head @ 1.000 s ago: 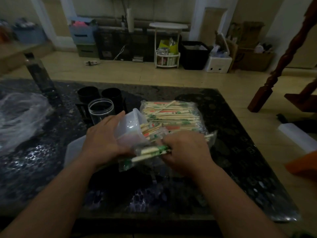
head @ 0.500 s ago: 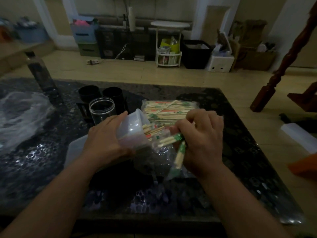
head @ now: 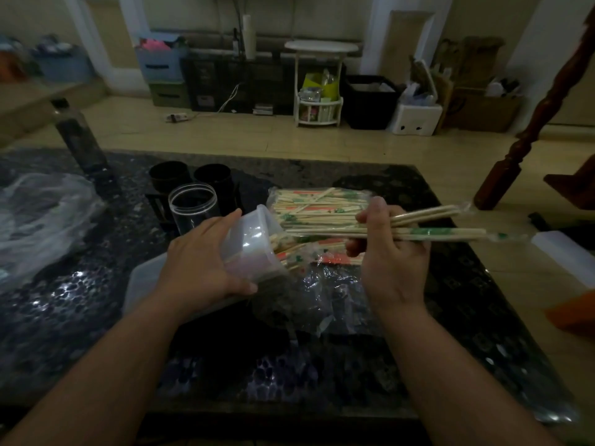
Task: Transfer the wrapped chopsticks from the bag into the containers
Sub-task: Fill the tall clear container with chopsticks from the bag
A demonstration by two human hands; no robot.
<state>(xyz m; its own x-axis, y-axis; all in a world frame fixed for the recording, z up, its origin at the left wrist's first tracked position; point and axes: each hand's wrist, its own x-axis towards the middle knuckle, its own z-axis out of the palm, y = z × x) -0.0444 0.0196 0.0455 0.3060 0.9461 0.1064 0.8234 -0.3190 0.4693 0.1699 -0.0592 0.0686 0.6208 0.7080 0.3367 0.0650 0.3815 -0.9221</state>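
Right hand [head: 391, 252] clenched mid-length on a few wrapped chopsticks [head: 434, 231], above the bag [head: 318, 207]; left hand [head: 203, 265] grips the tilted tub [head: 254, 243]. Light, stiff, probably slippery; mid-length grasp balances them.

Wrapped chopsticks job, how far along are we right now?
Early on. Done: a few wrapped pairs already sit in the tilted plastic tub held by the left hand. In hand: the right hand has a grip on a small bundle of chopsticks, aimed toward the tub's mouth. Left: the bag looks mostly full, and the clear jar looks empty.
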